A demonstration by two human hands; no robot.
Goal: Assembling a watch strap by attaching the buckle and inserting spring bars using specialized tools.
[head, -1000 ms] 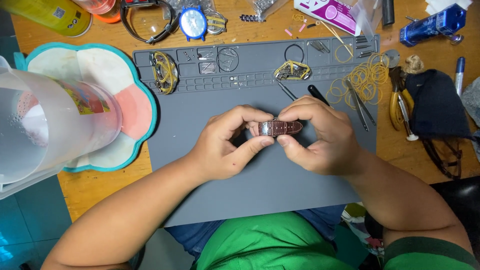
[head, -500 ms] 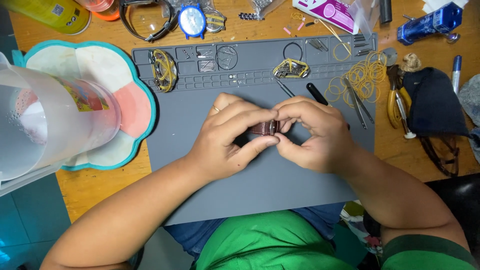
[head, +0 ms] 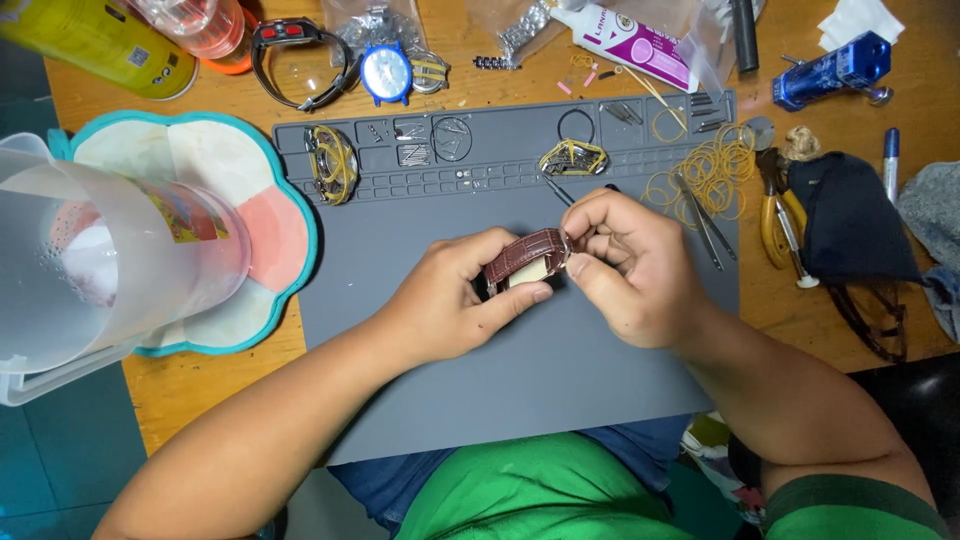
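A brown leather watch strap with a pale underside is held over the grey work mat. My left hand pinches its left part between thumb and fingers. My right hand grips the strap's right end, where a small metal piece shows at the fingertips. Both hands hover above the middle of the mat, close together.
A clear plastic jug stands on a flower-shaped tray at the left. Yellow rubber bands, tweezers and yellow pliers lie at the right, beside a dark pouch. Watches, a tube and a blue tool line the far edge.
Both hands shifted slightly and turned the strap, so it now lies angled with its pale underside showing. My right hand moved onto the strap's right end.
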